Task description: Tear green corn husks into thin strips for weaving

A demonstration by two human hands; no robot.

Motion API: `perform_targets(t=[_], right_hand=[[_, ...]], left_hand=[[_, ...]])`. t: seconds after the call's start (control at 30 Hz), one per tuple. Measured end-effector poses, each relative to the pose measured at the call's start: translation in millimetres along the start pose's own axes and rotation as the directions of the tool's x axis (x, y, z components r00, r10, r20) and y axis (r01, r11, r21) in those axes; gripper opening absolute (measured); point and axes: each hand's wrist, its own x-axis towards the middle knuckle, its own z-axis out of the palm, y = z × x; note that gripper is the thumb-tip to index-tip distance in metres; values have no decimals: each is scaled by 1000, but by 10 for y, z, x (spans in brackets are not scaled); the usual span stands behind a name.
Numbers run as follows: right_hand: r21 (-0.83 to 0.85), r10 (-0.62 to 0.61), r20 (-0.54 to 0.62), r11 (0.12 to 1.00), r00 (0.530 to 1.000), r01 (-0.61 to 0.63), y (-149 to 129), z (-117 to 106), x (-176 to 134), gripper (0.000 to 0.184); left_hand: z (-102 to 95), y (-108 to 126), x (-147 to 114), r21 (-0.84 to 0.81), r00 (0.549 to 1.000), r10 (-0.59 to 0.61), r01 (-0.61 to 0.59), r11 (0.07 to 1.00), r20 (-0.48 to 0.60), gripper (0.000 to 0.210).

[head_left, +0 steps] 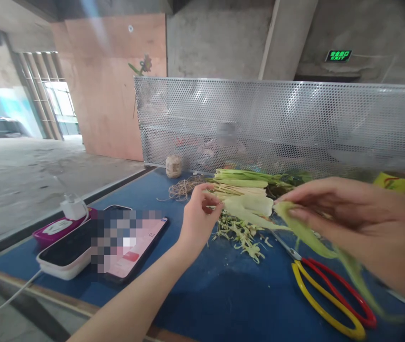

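My left hand point(202, 211) is closed in a pinch, its thumb and fingertips at the left edge of a pale corn husk point(248, 209). This husk spreads above the table toward the right. My right hand point(355, 223) pinches a greener strip of husk point(311, 237) between thumb and fingers, and its long tail hangs toward the lower right. Below the hands lie scissors point(325, 289) with one red and one yellow handle; their blades are partly hidden. Behind the pale piece is a stack of green husks point(241, 176), and shredded scraps point(248, 237) lie in front of it.
On the blue table point(223, 304), a phone point(134, 251), a white-edged case point(67, 254) and a purple power strip point(54, 230) with a plugged-in charger sit left. Twine point(186, 187) and a spool point(174, 166) lie farther back. A perforated metal screen point(277, 118) borders the far edge.
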Motion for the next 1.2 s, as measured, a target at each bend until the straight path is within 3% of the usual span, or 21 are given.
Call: perform_targets(t=[0.03, 0.07, 0.13, 0.2, 0.27, 0.33, 0.37, 0.47, 0.6, 0.83, 1.2], right_hand=[[-29, -28, 75, 999, 997, 31, -55, 35, -7, 18], [-28, -19, 46, 999, 999, 21, -85, 65, 2, 16], [70, 44, 111, 996, 993, -52, -75, 115, 58, 19], [258, 128, 322, 941, 938, -217, -6, 187, 125, 23], [411, 174, 500, 814, 848, -410, 77, 311, 161, 25], [521, 207, 506, 700, 837, -488, 154, 475, 154, 30], [517, 224, 522, 685, 823, -514, 190, 558, 141, 31], [522, 204, 484, 713, 851, -469, 280, 729, 101, 25], [546, 201, 348, 751, 916, -372, 327, 760, 75, 18], [524, 177, 229, 806, 957, -274, 303, 801, 20, 13], [520, 200, 216, 805, 956, -286, 259, 764, -5, 13]], left_hand=[[-15, 3, 4, 57, 999, 42, -41, 998, -11, 32], [-31, 6, 12, 117, 997, 79, -76, 990, -19, 34], [-65, 11, 33, 221, 989, 145, -134, 966, -34, 33], [-88, 21, 48, 277, 978, 200, -179, 944, -49, 32], [-88, 44, 45, 244, 976, 211, -192, 951, -57, 30], [-65, 77, 20, 95, 988, 154, -151, 984, -20, 27], [-48, 96, 3, -3, 994, 107, -107, 994, 26, 25], [-3, 152, -47, -239, 987, -15, 54, 969, 162, 21], [19, 202, -84, -367, 982, -83, 142, 919, 170, 20], [46, 281, -145, -390, 975, -163, 210, 896, 149, 10], [63, 246, -136, -493, 959, -184, 270, 827, 216, 15]])
